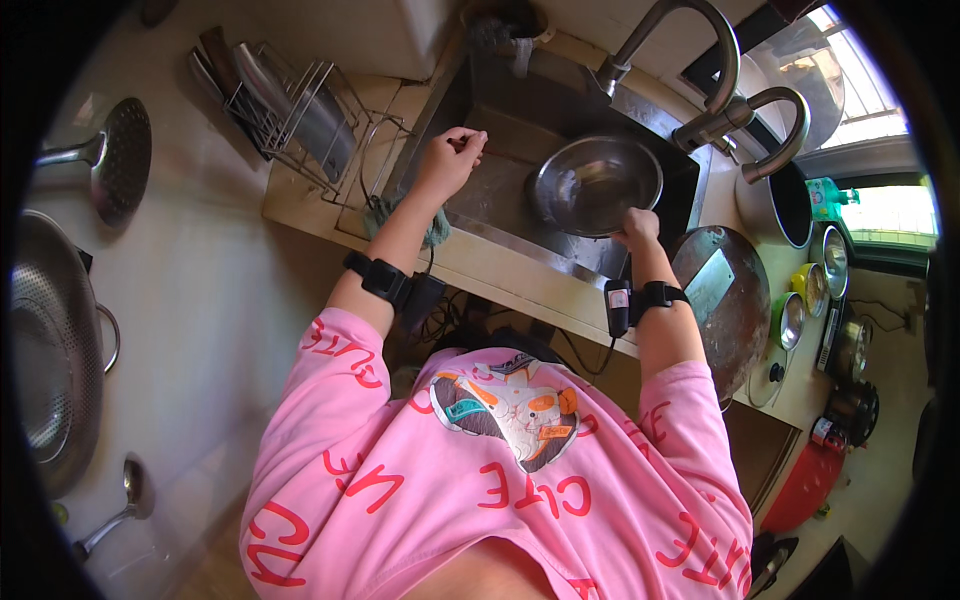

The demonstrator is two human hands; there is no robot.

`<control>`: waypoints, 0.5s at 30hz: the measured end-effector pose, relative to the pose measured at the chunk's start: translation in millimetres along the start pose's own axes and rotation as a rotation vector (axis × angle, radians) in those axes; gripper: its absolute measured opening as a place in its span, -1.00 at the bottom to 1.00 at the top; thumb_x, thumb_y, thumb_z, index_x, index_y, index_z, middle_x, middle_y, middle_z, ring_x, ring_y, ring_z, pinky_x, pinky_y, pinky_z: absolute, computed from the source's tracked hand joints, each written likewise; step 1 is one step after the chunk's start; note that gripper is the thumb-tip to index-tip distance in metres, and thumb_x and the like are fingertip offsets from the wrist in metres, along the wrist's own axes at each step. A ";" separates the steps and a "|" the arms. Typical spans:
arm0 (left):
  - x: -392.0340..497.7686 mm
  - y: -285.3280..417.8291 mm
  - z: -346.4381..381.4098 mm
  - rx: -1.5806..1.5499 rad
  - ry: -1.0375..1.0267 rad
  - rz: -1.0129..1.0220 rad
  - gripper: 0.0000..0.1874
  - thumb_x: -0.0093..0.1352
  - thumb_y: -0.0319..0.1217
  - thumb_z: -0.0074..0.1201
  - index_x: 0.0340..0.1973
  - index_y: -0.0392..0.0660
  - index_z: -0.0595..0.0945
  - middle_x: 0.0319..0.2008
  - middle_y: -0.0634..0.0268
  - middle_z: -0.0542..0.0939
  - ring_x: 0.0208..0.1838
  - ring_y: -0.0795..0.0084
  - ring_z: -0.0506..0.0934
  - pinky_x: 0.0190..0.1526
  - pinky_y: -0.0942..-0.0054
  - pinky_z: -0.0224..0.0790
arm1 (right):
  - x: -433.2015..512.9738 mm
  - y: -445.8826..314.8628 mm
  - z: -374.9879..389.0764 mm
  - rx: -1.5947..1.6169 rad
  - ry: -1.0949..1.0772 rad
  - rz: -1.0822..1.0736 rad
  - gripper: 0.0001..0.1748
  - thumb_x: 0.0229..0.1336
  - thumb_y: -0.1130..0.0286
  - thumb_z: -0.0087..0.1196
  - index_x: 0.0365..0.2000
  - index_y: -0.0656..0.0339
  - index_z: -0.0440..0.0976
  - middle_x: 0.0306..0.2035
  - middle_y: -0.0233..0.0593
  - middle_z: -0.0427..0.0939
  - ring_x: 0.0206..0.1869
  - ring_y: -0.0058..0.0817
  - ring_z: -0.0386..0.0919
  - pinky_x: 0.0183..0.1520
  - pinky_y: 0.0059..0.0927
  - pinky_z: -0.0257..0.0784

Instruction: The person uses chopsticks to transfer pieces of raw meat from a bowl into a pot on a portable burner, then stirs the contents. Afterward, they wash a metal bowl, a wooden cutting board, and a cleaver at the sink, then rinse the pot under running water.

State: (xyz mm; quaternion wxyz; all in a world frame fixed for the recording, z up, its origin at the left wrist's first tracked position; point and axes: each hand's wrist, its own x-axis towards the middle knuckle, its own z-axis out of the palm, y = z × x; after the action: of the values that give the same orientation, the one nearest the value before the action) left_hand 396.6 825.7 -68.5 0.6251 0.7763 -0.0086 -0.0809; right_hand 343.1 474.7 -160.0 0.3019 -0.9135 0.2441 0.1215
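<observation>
My left hand [453,159] is raised over the left part of the metal sink [491,199], fingers closed around a thin, dark reddish stick [499,155]. The stick points right, and most of its grip end is hidden in the fist. At the sink's right side, my right hand [641,227] grips the near rim of a round stainless-steel bowl [598,184]. The bowl is tilted inside the sink, with its shiny inner surface showing. I cannot tell whether it contains any water.
A wire rack [307,112] with knives stands left of the sink, near a green cloth [439,227] on the edge. Curved faucets [724,124] rise behind. At right, a cleaver [709,283] lies on a round board [742,330], beside a deep pot [776,202] and small bowls [791,321].
</observation>
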 end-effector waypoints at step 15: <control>4.0 4.2 -5.8 -0.078 0.036 0.084 -0.73 0.34 -0.23 0.06 -0.30 -0.22 0.58 -0.57 0.40 0.53 -0.50 0.65 0.46 -0.44 0.63 0.30 | -7.8 -78.4 -13.8 -0.126 0.312 0.224 -0.45 0.02 0.34 0.03 -0.06 0.50 0.15 -0.04 0.38 0.33 -0.05 0.07 0.48 0.00 -0.18 0.44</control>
State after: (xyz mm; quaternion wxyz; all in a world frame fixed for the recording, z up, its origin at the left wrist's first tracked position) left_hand 401.7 830.0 -63.7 0.6578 0.7516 -0.0270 -0.0408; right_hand 378.2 523.9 -107.7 0.1871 -0.9055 0.3800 0.0263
